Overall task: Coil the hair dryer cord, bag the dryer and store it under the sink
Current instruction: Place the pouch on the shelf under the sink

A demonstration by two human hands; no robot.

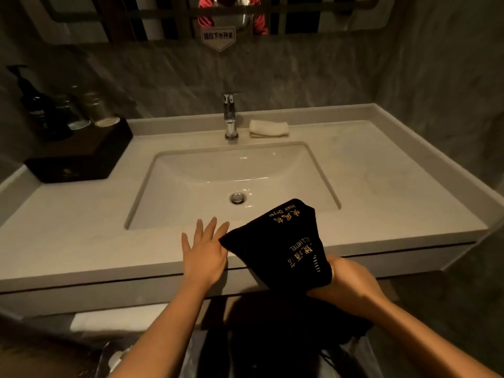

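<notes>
A black cloth hair dryer bag [281,241] with gold lettering lies tilted over the front edge of the countertop [81,241], bulging as if full. The dryer and its cord are hidden. My right hand [351,282] grips the bag's lower end just below the counter edge. My left hand [203,251] lies flat on the counter with fingers spread, touching the bag's left corner. The white sink [191,170] lies right behind the bag.
A chrome tap [230,115] stands behind the basin, with a folded white towel [269,128] to its right. At the back left, a black tray [79,156] holds a pump bottle and glasses. Below the counter is a dark space with a bin liner [351,358].
</notes>
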